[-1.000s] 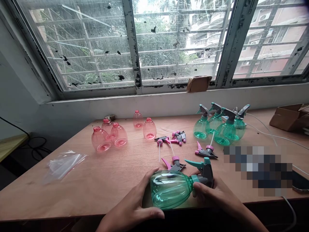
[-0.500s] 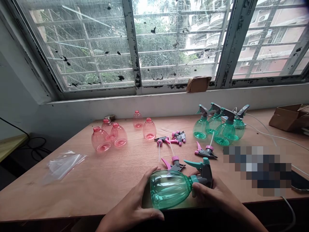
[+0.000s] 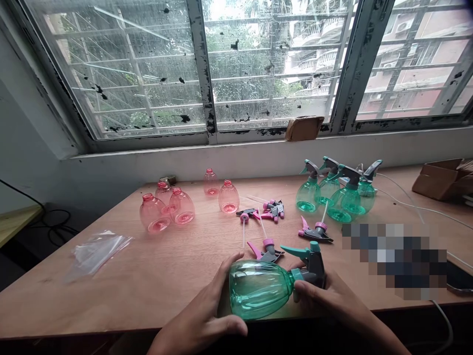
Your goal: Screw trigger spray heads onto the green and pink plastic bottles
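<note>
A green spray bottle (image 3: 260,291) lies on its side in the air at the table's front edge, its grey and teal trigger head (image 3: 314,264) pointing right. My left hand (image 3: 210,305) cups the bottle's base, fingers behind it and thumb below. At the neck, my right hand (image 3: 325,296) grips the collar with the thumb in front; its other fingers are mostly hidden behind the head. Just beyond the bottle lies a pink and grey spray head (image 3: 269,251) with its tube pointing away. Another pink spray head (image 3: 318,232) rests farther right.
Several pink bottles without heads (image 3: 182,207) stand at the back left. More pink spray heads (image 3: 274,209) lie mid-table. Several green spray bottles (image 3: 306,195) stand at the back right, near cables and a cardboard box (image 3: 439,180). Clear plastic bags (image 3: 98,251) lie at left.
Almost nothing differs. My left thumb has shifted slightly left below the bottle's base, and the bottle has moved a touch left.
</note>
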A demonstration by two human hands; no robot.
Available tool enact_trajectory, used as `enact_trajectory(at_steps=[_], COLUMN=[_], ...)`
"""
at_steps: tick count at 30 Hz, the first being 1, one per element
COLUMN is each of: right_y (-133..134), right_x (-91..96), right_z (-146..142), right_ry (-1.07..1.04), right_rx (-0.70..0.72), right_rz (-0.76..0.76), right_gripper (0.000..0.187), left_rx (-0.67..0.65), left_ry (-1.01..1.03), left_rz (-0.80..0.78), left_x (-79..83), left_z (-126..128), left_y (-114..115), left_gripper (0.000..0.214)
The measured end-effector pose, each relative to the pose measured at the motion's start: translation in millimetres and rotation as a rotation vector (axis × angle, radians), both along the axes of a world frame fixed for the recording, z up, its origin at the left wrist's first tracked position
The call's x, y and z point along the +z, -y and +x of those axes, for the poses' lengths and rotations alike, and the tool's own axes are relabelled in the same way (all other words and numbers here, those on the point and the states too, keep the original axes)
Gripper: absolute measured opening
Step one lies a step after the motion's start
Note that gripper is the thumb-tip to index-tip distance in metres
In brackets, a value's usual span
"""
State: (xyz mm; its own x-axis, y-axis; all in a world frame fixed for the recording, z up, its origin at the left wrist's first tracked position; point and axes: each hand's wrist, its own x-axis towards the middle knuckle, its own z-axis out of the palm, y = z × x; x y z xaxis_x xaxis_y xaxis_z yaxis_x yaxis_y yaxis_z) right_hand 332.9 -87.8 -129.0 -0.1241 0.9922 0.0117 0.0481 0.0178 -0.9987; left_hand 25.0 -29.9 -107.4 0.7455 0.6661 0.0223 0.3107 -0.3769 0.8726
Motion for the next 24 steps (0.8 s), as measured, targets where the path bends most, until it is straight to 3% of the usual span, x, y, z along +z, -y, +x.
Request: enact_trajectory(at_steps=[3,14,24], right_y=[1.3,1.3,0.6], right_x=[-1.9,-8.1,-8.0], right_z=[0.6,0.9,1.7], right_ry=[-0.016,-0.061,-0.049], right_rx=[0.009,0.007,-0.055], right_rz=[-0.024,-0.041,-0.004], right_gripper=[0.042,0.043,0.044], left_rx=[-0.003,0.067,-0.004], left_ry=[0.037,0.009,0.027], left_rz=[-0.014,-0.076,-0.056], left_x=[-1.1,7.6,11.1], left_z=[-3.2,0.3,0.2], left_y=[0.5,5.4,2.8], left_gripper=[0.09,0.074,0.074])
